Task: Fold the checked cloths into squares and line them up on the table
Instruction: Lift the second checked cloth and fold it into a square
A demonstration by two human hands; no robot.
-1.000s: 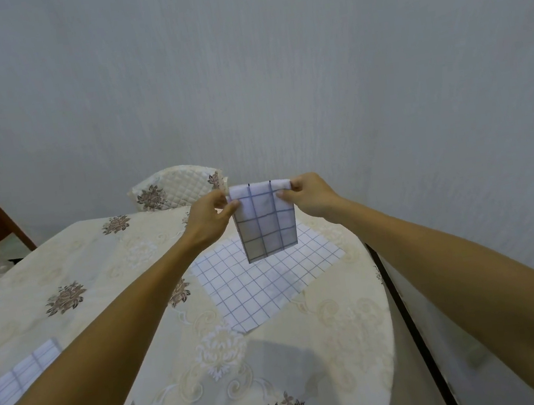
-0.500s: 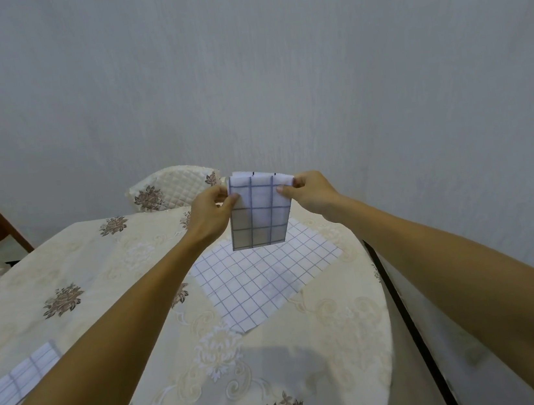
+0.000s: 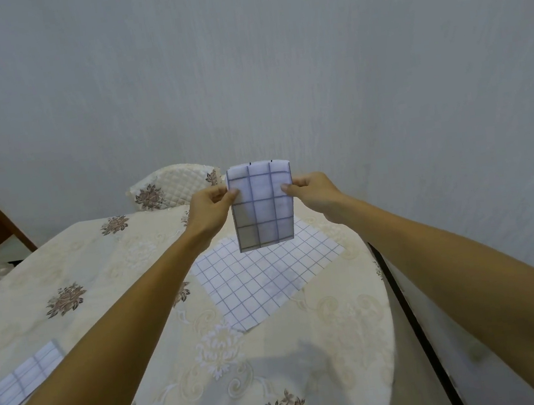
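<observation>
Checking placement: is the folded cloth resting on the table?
No, both hands hold the folded cloth in the air above the table.

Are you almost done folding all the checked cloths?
About partway. One folded cloth already lies on the table at the lower left, partly behind the arm. The left hand and right hand pinch the sides of a cloth in the air, folded but still longer than wide. An open cloth lies flat beneath it, not yet folded.

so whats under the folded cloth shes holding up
Below the held folded cloth lies an unfolded checked cloth flat on the table; its far corner is hidden behind the held one.
</observation>
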